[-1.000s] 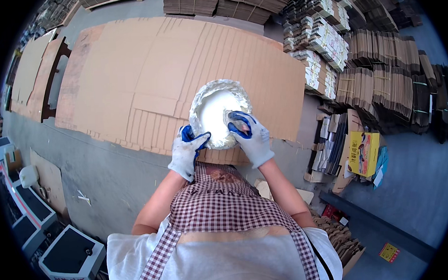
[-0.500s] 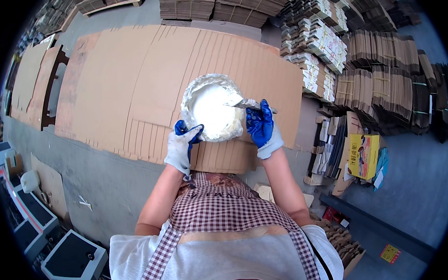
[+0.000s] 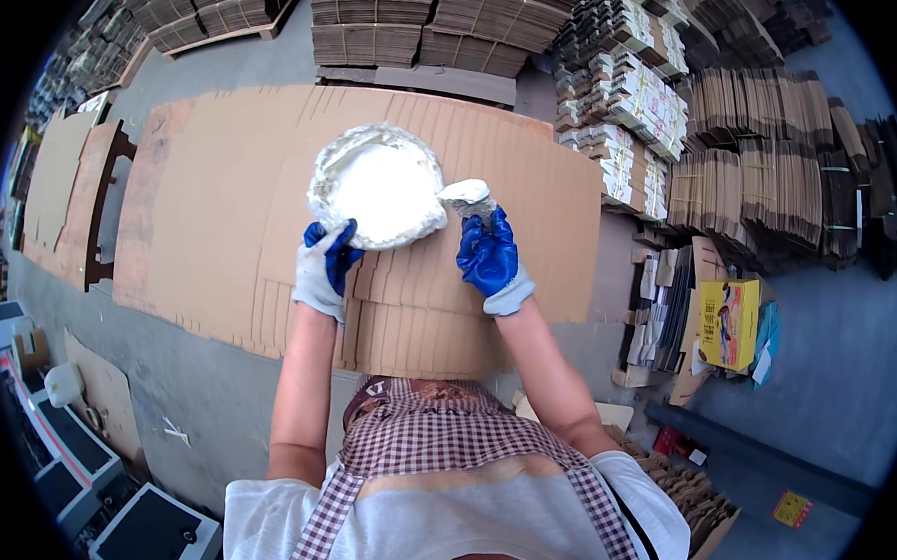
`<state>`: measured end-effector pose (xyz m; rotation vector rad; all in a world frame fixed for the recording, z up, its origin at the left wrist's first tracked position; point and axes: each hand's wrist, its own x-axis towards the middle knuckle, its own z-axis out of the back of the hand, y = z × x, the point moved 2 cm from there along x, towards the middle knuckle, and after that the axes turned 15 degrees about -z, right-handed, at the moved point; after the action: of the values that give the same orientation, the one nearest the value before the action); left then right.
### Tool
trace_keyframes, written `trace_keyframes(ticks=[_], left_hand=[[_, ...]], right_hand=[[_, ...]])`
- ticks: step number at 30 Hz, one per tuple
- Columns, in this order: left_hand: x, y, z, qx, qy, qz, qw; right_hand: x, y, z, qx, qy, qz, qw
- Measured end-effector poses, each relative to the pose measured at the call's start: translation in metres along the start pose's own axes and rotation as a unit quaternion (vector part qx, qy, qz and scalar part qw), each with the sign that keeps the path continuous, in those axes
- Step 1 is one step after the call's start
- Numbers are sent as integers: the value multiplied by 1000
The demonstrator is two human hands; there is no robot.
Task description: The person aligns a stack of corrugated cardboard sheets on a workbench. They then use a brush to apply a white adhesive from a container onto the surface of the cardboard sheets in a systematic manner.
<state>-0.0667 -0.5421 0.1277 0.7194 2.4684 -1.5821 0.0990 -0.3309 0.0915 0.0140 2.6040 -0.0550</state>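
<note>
Gripped at its near-left rim by my left hand (image 3: 327,268) is a round tub of white paste (image 3: 381,193), its rim crusted with dried white stuff. My right hand (image 3: 491,258) is closed around the handle of a brush (image 3: 472,200) whose head carries a thick blob of white paste. The brush points up and left, just off the tub's right rim. Both hands wear blue-coated gloves with pale cuffs. Under the tub lie flat sheets of brown cardboard (image 3: 234,179), overlapping in staggered strips towards my body.
Bundled flat cardboard (image 3: 374,38) is stacked beyond the table, with more upright bundles (image 3: 777,186) at the right. A yellow box (image 3: 728,323) stands low on the right. Grey-and-black machine parts (image 3: 144,533) occupy the lower left.
The tub has moved left and slightly farther away with my left hand. The brush has come out of the tub, now loaded with paste, while my right hand shifted slightly left and nearer.
</note>
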Motion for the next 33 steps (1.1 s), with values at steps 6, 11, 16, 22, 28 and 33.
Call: trace_keyframes(ticks=[6,11,16,22,28,33], left_hand=[[76,-10,46,-48,-29,-70,996],[130,1,104,-20,-50,-66,996],[106,2,95,37,-55,-21,998],[77,-17,67,653,-187,-351,644],[74,-2,71,497,-105,-463,727],[47,15,27,552,226,-445,668]], right_hand=[[9,23,4,-29,33,63,997],[16,37,18,-51,62,67,995],[21,34,25,-37,-36,142,988],[36,34,36,-62,-30,152,986],[46,29,43,-65,-27,157,985],[43,28,31,-117,-55,185,974]])
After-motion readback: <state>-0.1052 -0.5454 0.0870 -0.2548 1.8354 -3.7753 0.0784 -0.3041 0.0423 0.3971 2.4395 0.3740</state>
